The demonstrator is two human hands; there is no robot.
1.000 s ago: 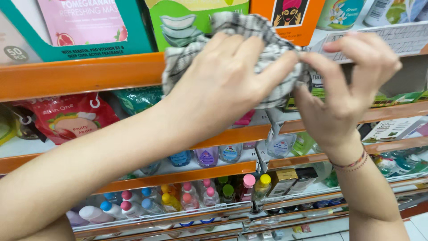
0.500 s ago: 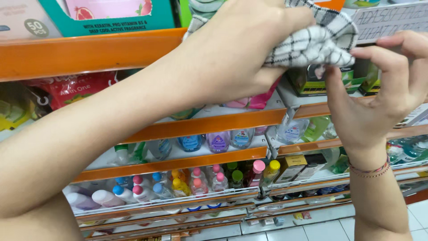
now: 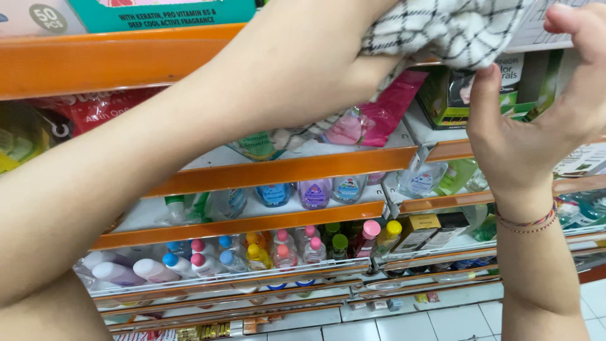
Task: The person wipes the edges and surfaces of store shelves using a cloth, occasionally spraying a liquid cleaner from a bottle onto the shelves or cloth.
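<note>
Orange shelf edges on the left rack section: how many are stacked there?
3 clearly: the top orange shelf edge, the middle one and the lower one. More may sit lower, hidden behind the forearm.

The checked cloth (image 3: 451, 28) is a white woven fabric crossed by thin black lines forming a grid of small squares. It is bunched and crumpled, not spread flat, with several folds showing across its surface. It sits high against the front edge of the top orange shelf (image 3: 95, 63), near that shelf's right end, and its upper portion runs past the top of the view. The left hand (image 3: 328, 69) has it gathered from the left side, with most of that hand out of view. The right hand (image 3: 536, 126) is raised just beside its lower right fold, thumb touching the fabric from beneath.
</note>
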